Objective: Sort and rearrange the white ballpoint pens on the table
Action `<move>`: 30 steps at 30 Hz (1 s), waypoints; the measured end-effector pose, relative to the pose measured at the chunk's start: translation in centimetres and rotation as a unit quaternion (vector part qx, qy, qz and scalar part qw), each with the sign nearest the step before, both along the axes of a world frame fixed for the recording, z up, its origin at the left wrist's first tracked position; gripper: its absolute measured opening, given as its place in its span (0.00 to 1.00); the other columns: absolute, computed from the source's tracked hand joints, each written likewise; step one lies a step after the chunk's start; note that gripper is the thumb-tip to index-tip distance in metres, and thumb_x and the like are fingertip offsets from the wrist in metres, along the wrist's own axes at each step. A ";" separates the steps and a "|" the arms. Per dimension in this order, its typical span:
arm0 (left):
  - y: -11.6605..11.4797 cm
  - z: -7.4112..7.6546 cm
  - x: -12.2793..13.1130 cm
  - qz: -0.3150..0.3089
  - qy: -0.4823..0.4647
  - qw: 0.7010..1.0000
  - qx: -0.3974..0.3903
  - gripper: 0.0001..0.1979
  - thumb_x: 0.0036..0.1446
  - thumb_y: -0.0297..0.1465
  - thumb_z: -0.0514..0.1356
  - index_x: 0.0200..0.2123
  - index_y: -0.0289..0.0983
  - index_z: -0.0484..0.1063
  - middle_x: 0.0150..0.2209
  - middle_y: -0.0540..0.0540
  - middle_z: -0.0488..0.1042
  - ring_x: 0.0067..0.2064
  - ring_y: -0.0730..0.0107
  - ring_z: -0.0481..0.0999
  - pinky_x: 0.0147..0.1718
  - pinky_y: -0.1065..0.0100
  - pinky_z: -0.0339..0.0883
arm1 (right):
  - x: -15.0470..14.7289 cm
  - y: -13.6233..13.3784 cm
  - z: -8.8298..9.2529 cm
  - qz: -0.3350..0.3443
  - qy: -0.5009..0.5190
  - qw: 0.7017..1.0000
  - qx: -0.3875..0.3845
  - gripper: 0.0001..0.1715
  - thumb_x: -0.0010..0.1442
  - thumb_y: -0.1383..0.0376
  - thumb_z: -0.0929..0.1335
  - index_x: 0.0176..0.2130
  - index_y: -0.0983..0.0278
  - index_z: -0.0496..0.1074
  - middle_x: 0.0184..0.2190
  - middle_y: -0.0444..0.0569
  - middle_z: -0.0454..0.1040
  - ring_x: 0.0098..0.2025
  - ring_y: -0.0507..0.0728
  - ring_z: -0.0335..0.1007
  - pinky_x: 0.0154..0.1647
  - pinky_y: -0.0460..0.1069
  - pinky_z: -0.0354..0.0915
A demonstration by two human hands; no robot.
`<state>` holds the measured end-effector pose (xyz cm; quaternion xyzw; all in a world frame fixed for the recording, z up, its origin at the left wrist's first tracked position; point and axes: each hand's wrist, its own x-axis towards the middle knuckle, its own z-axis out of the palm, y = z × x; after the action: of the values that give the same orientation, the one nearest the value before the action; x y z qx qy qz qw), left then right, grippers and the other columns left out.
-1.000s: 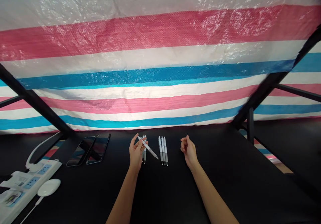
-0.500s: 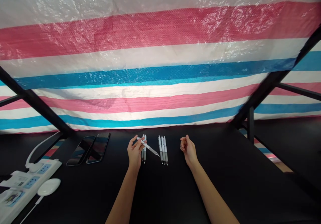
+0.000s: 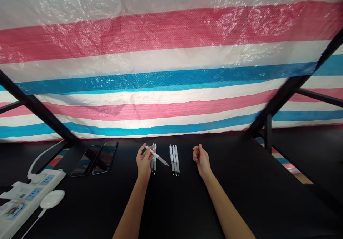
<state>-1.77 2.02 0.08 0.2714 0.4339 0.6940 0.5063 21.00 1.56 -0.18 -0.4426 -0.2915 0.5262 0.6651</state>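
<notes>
My left hand pinches a white pen with a grey grip by its upper end, and its tip slants down to the right. Partly behind that pen and my fingers, two similar pens lie side by side on the black tabletop. Just to the right, a row of three white-and-grey pens lies with tips toward me. My right hand rests right of this row, its fingers curled in and nothing visible in them.
Two dark phones lie side by side at the left. Nearer me on that side are a white power strip and a white round-headed device on a cable. Black metal bars flank the table, and a striped plastic sheet hangs behind.
The pen in my left hand has shifted slightly, its tip a little further left and up. My right hand and the pens on the table have stayed put.
</notes>
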 end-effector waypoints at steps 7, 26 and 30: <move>0.0 0.1 0.2 0.004 -0.014 1.000 -0.012 0.15 0.52 0.30 0.62 0.44 0.37 0.65 0.34 0.43 0.78 0.37 0.64 0.79 0.39 0.61 0.73 | 0.0 0.1 -0.2 0.002 0.014 1.000 0.004 0.26 0.48 0.43 0.68 0.24 0.64 0.70 0.12 0.39 0.57 0.12 0.46 0.47 0.13 0.45 0.42; 0.0 -0.1 0.0 -0.007 0.001 1.000 -0.006 0.19 0.50 0.34 0.63 0.45 0.37 0.64 0.35 0.42 0.78 0.36 0.63 0.79 0.39 0.60 0.71 | -0.3 -0.1 0.3 -0.018 -0.015 1.000 0.006 0.20 0.47 0.48 0.70 0.25 0.63 0.70 0.16 0.41 0.63 0.14 0.46 0.49 0.13 0.45 0.46; 0.1 -0.1 -0.5 0.003 0.001 1.000 -0.028 0.28 0.51 0.35 0.63 0.53 0.42 0.55 0.35 0.45 0.78 0.33 0.68 0.78 0.33 0.67 0.71 | -0.5 0.0 0.2 -0.039 -0.061 0.997 0.003 0.17 0.40 0.54 0.75 0.23 0.63 0.71 0.25 0.45 0.72 0.16 0.46 0.52 0.16 0.45 0.51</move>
<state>-2.32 2.14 -0.07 0.2567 0.4546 0.6831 0.5108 20.50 1.52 -0.01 -0.4826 -0.3154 0.4714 0.6673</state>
